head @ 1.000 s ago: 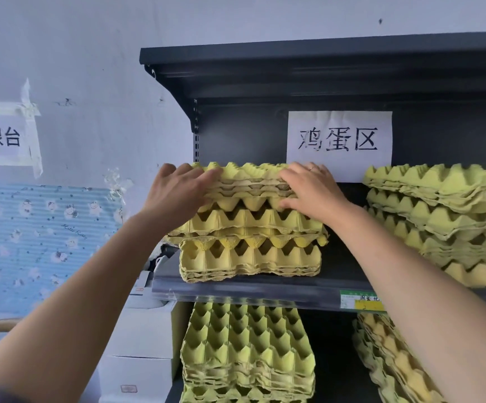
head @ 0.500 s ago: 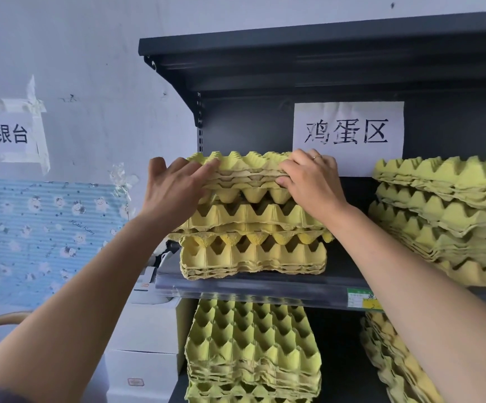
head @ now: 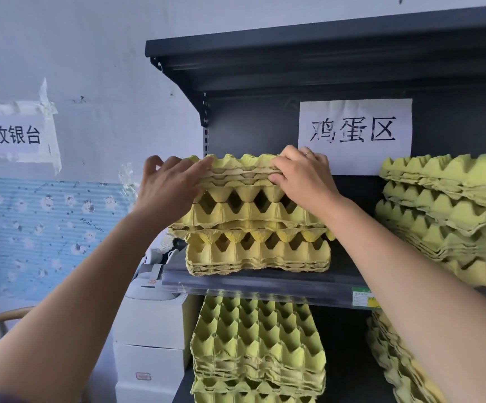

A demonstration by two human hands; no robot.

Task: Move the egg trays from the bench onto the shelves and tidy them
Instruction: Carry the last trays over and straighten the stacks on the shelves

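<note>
Head view: the left hand (head: 169,187) and right hand (head: 302,178) meet just below and left of the sign (head: 355,135), one at each end of the top trays (head: 241,173). These few nested trays sit on top of the stack (head: 253,225), which stands on the shelf (head: 265,282) below the sign.

The left hand's fingers are spread and nearly straight, laid against the trays' left end. Its thumb is out of sight. It looks placed there to nudge that end sideways rather than lift it. The right hand pinches the trays' right front corner, fingers curled over the top and thumb tucked under the nested edges. That hold probably lets it steer the trays square while the other hand pushes.

The stack's layers do not line up: the middle layers jut out past the bottom ones, so squaring up seems to be the step in hand.

A second pile (head: 445,210) leans below and right of the sign, and needs tidying. More trays (head: 256,344) lie well below the sign on the lower level. The bench is not in view.
</note>
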